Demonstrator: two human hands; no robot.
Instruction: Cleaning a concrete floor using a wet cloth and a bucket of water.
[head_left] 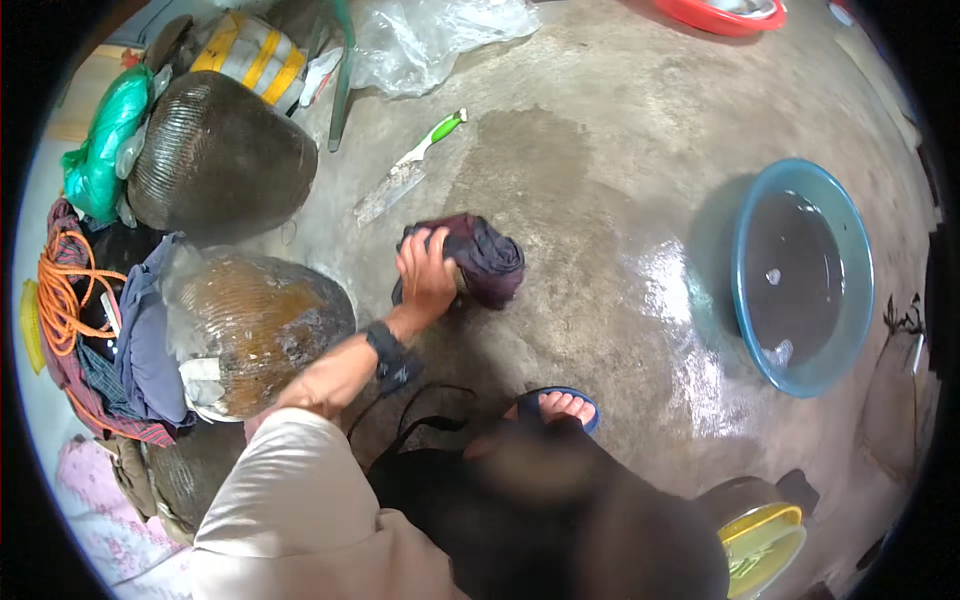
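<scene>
My left hand (427, 270) reaches in from the lower left, a dark band around its wrist. Its fingers are closed over a bunched dark purple cloth (490, 258), which rests on the concrete floor. Part of the cloth is hidden under the hand. Just beyond it lies a knife (408, 168) with a green and white handle and a broad, smeared blade. My right hand does not show.
Brown ribbed jars (225, 155) stand at the left, beside orange rope (62, 290) and folded clothes. At the right is a blue basin (742, 265) of dark water. A yellow-rimmed basin (790, 513) stands lower right, a red basin (715, 18) far off. The floor (670, 300) looks wet in places.
</scene>
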